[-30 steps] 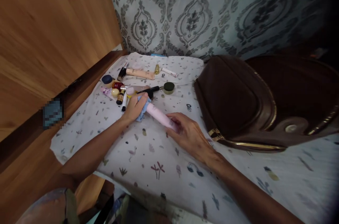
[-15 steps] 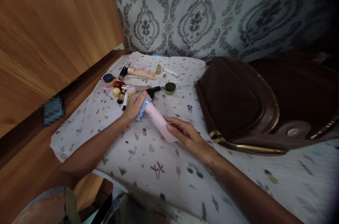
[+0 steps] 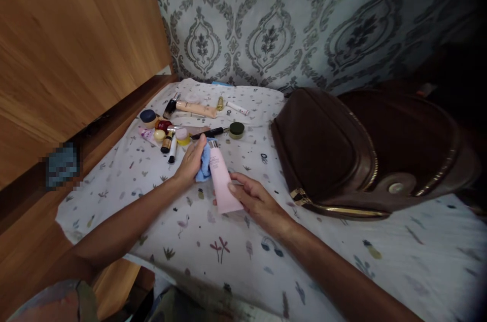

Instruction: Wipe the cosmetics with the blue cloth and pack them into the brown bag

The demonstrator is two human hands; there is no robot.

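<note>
A pink squeeze tube (image 3: 220,175) with a silver cap is held at its flat lower end by my right hand (image 3: 254,199), thumb on the front face. My left hand (image 3: 191,162) grips a blue cloth (image 3: 204,164), which presses against the tube's side near the cap. Just beyond lie a yellow jar with a pink lid (image 3: 182,137), a white tube with a black cap (image 3: 172,150) and a round pot with a dark green lid (image 3: 236,130).
More cosmetics, among them a beige tube (image 3: 196,108) and a blue-lidded jar (image 3: 148,118), lie farther back on the patterned sheet (image 3: 182,246). A brown leather bag (image 3: 323,149) stands at the right. Wooden boards (image 3: 83,33) border the left, and a papered wall (image 3: 266,38) the back.
The pink tube has turned more upright and its printed face shows more. My left hand and the cloth have shifted from over the cap to the tube's left side. The view has swung slightly.
</note>
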